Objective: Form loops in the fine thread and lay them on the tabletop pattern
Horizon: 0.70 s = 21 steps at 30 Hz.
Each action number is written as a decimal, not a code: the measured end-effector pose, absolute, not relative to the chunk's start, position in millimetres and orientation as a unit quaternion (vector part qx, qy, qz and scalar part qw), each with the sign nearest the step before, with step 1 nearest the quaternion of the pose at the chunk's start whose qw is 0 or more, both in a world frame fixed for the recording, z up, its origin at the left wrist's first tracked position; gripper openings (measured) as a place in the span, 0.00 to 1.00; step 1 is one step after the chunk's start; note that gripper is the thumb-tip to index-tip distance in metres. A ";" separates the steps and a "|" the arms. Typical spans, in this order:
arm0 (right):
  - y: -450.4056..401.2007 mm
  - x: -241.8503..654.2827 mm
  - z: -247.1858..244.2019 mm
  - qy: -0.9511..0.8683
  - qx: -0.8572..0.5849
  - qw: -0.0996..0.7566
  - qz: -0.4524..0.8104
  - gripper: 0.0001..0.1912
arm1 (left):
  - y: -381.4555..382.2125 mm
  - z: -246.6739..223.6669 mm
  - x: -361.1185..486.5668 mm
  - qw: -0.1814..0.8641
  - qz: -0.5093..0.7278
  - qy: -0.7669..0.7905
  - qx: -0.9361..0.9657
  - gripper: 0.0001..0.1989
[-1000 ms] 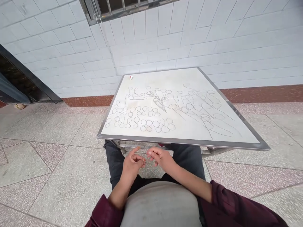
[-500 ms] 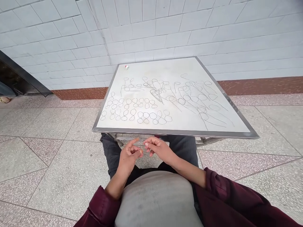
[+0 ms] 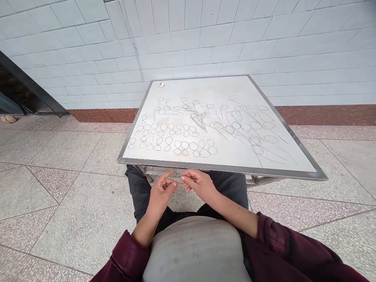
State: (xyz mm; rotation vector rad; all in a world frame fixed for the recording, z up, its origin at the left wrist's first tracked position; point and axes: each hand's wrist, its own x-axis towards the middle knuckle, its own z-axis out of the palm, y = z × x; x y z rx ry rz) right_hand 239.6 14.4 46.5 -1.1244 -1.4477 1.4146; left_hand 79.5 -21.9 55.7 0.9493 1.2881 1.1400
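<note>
In the head view, my left hand [image 3: 161, 192] is over my lap below the table's front edge, thumb pressed toward the curled fingers and index finger stretched out. My right hand [image 3: 200, 186] faces it, thumb and forefinger pinched. Between the fingertips runs a very thin, dark piece of wire [image 3: 178, 174], hard to make out. A small orange-red spot shows at my left fingertips. Ahead on the white tabletop [image 3: 199, 88] lie several rows of thin wire loops shaped like figure eights [image 3: 179, 148]. Tangled looped wires with long straight tails [image 3: 235, 121] spread over the right side.
A small white and red object [image 3: 161, 85] sits at the table's far left corner. The grey metal rim [image 3: 220, 170] borders the tabletop. Behind stands a tiled wall [image 3: 190, 47]. At far left are a dark doorway [image 3: 29, 90] and part of a person's foot [image 3: 9, 118].
The view has shifted slightly, so the table appears a little lower and farther right. Both hands keep nearly the same pose, close together.
</note>
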 end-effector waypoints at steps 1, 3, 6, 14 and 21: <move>15.6 239.4 46.1 -0.572 -0.446 0.400 0.560 0.09 | -22.0 56.4 78.5 0.554 0.483 0.545 0.403 0.23; 17.8 239.3 45.4 -0.570 -0.453 0.396 0.560 0.09 | -22.4 57.6 76.0 0.548 0.485 0.547 0.407 0.23; 20.2 239.3 46.9 -0.567 -0.467 0.390 0.555 0.11 | -23.1 58.3 71.6 0.525 0.493 0.558 0.412 0.23; 23.0 237.1 51.6 -0.556 -0.479 0.386 0.559 0.12 | -23.0 53.6 66.7 0.620 0.511 0.504 0.316 0.24; 19.4 234.3 49.5 -0.542 -0.474 0.384 0.578 0.12 | -28.1 51.6 69.0 0.628 0.510 0.493 0.321 0.25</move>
